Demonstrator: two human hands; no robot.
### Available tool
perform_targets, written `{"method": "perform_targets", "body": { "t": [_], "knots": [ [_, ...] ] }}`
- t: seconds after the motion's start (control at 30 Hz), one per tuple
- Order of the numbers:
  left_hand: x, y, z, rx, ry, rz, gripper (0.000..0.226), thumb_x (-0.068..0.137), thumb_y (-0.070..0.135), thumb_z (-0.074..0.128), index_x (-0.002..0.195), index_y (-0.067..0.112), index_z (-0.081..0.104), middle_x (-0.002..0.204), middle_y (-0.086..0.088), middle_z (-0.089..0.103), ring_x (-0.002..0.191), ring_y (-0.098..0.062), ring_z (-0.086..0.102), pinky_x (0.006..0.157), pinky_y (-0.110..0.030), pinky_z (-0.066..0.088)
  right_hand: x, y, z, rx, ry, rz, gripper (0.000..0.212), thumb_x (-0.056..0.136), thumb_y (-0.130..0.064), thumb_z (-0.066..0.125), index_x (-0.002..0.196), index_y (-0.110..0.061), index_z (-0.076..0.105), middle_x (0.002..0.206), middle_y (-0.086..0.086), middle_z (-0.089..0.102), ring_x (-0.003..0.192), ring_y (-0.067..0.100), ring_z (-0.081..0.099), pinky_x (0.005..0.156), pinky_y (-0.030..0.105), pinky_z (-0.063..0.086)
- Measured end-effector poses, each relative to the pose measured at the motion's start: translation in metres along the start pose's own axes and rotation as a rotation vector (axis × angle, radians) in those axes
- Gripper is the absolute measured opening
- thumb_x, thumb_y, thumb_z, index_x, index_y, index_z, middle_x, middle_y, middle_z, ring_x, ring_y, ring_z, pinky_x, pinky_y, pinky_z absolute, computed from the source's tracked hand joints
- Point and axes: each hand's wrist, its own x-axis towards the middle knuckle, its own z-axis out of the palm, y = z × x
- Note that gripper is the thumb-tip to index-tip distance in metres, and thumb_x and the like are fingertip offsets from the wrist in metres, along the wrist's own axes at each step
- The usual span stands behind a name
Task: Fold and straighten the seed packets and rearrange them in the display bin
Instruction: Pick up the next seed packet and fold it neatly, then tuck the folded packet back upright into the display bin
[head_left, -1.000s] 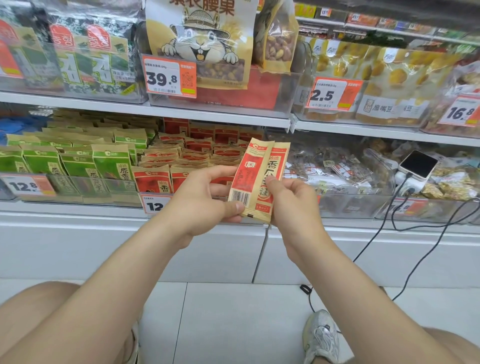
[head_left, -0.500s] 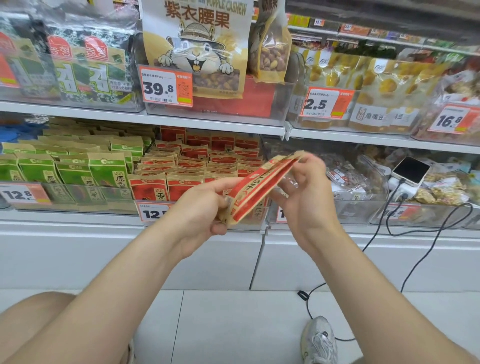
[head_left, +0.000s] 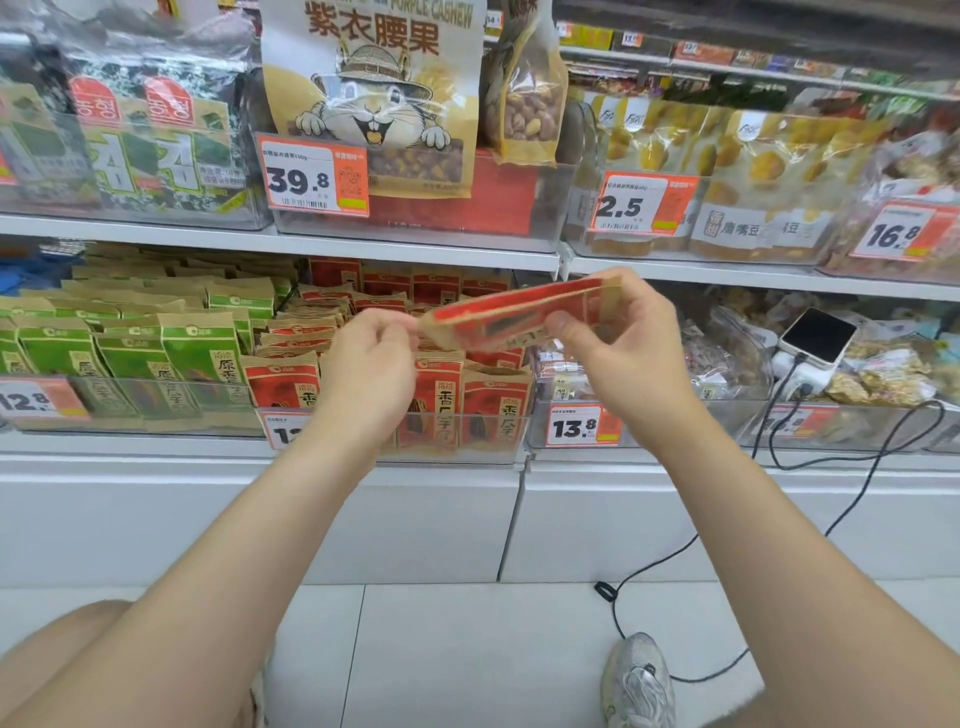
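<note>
A red and tan seed packet (head_left: 511, 314) lies nearly flat, lengthwise, in the air in front of the shelf. My right hand (head_left: 618, 348) grips its right end, thumb under and fingers over the top. My left hand (head_left: 374, 364) pinches its left end with the fingertips. Behind and below my hands stands the clear display bin (head_left: 483, 447) full of matching red seed packets (head_left: 441, 400), several upright in the front row and several lying in uneven stacks behind.
Green seed packets (head_left: 130, 353) fill the bin to the left. A bin of clear snack bags (head_left: 722, 364) sits to the right, with a phone (head_left: 818, 335) on a charger and black cables (head_left: 852, 457) hanging down. An upper shelf (head_left: 291, 244) overhangs the bins.
The packet has turned from upright to nearly horizontal and risen toward the bin. My right hand moved up and right; my left hand shifted to the packet's left end.
</note>
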Motion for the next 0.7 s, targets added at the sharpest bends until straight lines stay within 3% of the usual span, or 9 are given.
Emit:
{"method": "perform_targets", "body": {
  "t": [0.07,0.17,0.3,0.4,0.47,0.57,0.7],
  "knots": [
    [0.008,0.000,0.001,0.110,0.024,0.147,0.028,0.111,0.019,0.044,0.122,0.028,0.068,0.118,0.009,0.070,0.097,-0.010,0.068,0.077,-0.030,0.054,0.005,0.004,-0.003,-0.047,0.085,-0.052,0.021,0.094,-0.007,0.079,0.100,-0.024,0.067,0.089,-0.010,0.075,0.083,0.014,0.071,0.083,0.043,0.061],
    [0.026,0.005,0.000,0.299,-0.121,0.252,0.029,0.109,0.015,0.049,0.129,0.028,0.066,0.126,0.010,0.065,0.104,-0.004,0.062,0.073,-0.018,0.044,0.010,0.009,-0.004,-0.131,0.121,-0.109,0.021,0.094,-0.009,0.076,0.103,-0.026,0.067,0.088,-0.015,0.074,0.085,0.009,0.069,0.081,0.041,0.058],
    [0.052,0.010,0.008,0.574,-0.211,0.352,0.032,0.108,0.010,0.051,0.133,0.021,0.067,0.131,-0.001,0.068,0.121,-0.022,0.062,0.100,-0.036,0.052,0.012,0.011,0.008,-0.381,0.094,-0.255,0.024,0.086,-0.020,0.073,0.105,-0.035,0.069,0.087,-0.023,0.066,0.092,0.026,0.064,0.088,0.056,0.053],
    [0.071,0.009,0.022,0.695,-0.200,0.421,0.025,0.106,0.013,0.057,0.124,0.024,0.071,0.121,-0.003,0.073,0.110,-0.028,0.068,0.099,-0.049,0.058,0.017,0.015,0.016,-0.499,0.056,-0.278,0.026,0.082,-0.022,0.068,0.105,-0.031,0.074,0.090,-0.016,0.071,0.094,0.023,0.061,0.094,0.049,0.046],
    [0.082,0.006,0.033,0.696,-0.200,0.432,0.016,0.104,0.018,0.066,0.117,0.026,0.072,0.114,-0.001,0.074,0.108,-0.027,0.067,0.098,-0.050,0.058,0.019,0.020,0.020,-0.662,0.003,-0.314,0.025,0.082,-0.023,0.065,0.104,-0.030,0.073,0.090,-0.013,0.071,0.095,0.022,0.057,0.090,0.041,0.037],
    [0.092,-0.001,0.045,0.648,-0.220,0.426,0.011,0.095,0.026,0.082,0.101,0.031,0.075,0.102,0.007,0.075,0.102,-0.022,0.066,0.094,-0.050,0.059,0.020,0.026,0.029,-0.824,-0.120,-0.339,0.026,0.086,-0.023,0.055,0.105,-0.027,0.072,0.086,-0.009,0.068,0.091,0.024,0.053,0.084,0.041,0.032],
    [0.107,0.001,0.056,0.635,-0.195,0.389,0.024,0.088,0.015,0.082,0.085,0.037,0.073,0.100,0.005,0.072,0.101,-0.023,0.066,0.091,-0.048,0.060,0.020,0.032,0.039,-0.805,-0.258,-0.311,0.038,0.094,-0.013,0.054,0.125,-0.023,0.073,0.098,0.000,0.076,0.093,0.028,0.066,0.087,0.044,0.047]
  ]
}}
